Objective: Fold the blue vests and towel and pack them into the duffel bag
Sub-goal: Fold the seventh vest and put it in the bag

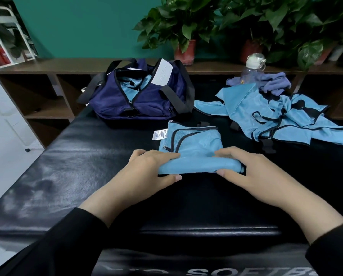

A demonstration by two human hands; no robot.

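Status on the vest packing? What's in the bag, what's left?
Done: the duffel bag is unzipped with light blue fabric already showing inside.

In hand: the left hand and right hand grip the near edge of a partly folded blue vest on the black mat.

Left: a loose pile of blue vests and the purple towel behind it, all unfolded.

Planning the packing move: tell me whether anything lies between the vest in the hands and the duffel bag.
Nothing visible does. The folded vest, gripped by the left hand and right hand, lies just in front of the duffel bag; only bare black mat separates them. The bag's zip is open, blue fabric already inside.
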